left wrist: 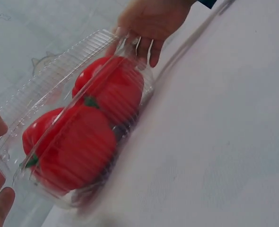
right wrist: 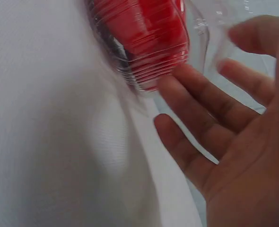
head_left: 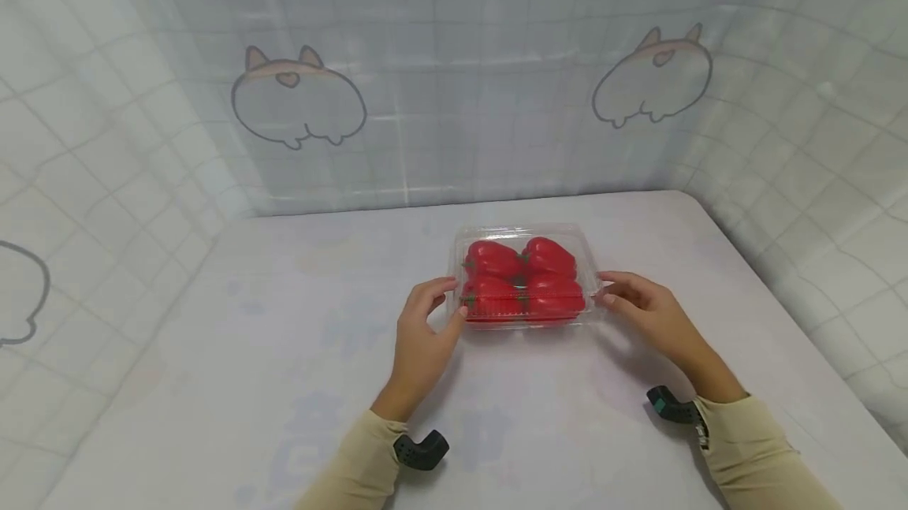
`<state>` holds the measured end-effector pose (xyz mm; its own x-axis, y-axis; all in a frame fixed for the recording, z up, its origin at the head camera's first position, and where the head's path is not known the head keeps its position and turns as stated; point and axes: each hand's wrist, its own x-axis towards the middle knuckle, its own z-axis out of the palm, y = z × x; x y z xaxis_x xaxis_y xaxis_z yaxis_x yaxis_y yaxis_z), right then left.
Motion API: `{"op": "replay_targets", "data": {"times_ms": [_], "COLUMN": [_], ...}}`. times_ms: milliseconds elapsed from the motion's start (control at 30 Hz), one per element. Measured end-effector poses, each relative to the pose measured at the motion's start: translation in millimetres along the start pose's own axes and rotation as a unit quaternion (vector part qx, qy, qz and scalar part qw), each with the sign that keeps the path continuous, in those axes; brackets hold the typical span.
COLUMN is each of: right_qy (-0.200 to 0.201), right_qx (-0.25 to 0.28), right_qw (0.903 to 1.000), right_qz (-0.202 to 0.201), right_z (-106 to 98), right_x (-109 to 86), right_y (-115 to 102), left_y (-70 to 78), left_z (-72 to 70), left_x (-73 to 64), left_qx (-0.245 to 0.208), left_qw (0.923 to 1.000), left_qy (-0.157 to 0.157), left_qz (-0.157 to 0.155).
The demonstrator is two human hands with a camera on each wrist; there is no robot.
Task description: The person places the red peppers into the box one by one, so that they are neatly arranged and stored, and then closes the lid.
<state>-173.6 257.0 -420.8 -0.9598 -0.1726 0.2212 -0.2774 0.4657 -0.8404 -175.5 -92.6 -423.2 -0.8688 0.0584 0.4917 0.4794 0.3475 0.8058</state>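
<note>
A clear plastic clamshell box [head_left: 521, 325] stands near the middle of the table with its lid down. Inside lie several red bell peppers [head_left: 549, 258] with green stems. My left hand [head_left: 423, 336] holds the box's left side, thumb near the front corner and fingers farther back. On the opposite side, my right hand [head_left: 656, 317] pinches the box's rim between thumb and index finger. The other right fingers [right wrist: 196, 111] spread loosely below the rim in the right wrist view. Whether the box's base touches the table cannot be told.
The table [head_left: 284, 321] has a pale cloth with faint prints. A grid-patterned curtain [head_left: 454, 100] with cartoon animal drawings hangs behind it and along both sides. Each sleeve carries a dark wrist device [head_left: 422, 451].
</note>
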Motion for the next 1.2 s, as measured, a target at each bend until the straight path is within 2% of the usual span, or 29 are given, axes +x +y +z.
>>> {"op": "replay_targets", "data": {"times_ms": [167, 300, 500, 967, 1100, 1200], "right_qy": [-0.034, -0.046, -0.046, -0.050, -0.044, -0.039], "right_qx": [-0.006, -0.018, -0.029, 0.010, 0.023, 0.040], "right_qw": [0.9991, 0.9983, 0.9977, 0.9983, 0.9982, 0.9982], "right_qz": [0.024, 0.030, 0.041, 0.030, 0.033, 0.020], "right_z": [2.3, 2.2, 1.1, 3.3, 4.8, 4.8], "right_x": [-1.4, -3.0, -6.7, -7.5, -8.6, -8.9], "right_y": [-4.6, -8.3, -9.2, -4.1, -3.1, -2.1], "left_y": [-6.1, -9.1, -9.8, -9.3, -9.4, -9.1], "left_z": [-7.3, -10.8, -10.2, -10.9, -11.9, -12.3], "left_x": [-3.3, -5.4, -7.5, -8.9, -8.8, -9.1], "left_qx": [-0.008, -0.014, -0.002, -0.018, -0.022, -0.019], "left_qw": [0.9998, 0.9995, 0.9994, 0.9953, 0.9917, 0.9876], "left_qy": [0.010, 0.010, -0.003, -0.026, -0.038, -0.047], "left_qz": [-0.017, -0.028, -0.034, -0.092, -0.121, -0.149]}}
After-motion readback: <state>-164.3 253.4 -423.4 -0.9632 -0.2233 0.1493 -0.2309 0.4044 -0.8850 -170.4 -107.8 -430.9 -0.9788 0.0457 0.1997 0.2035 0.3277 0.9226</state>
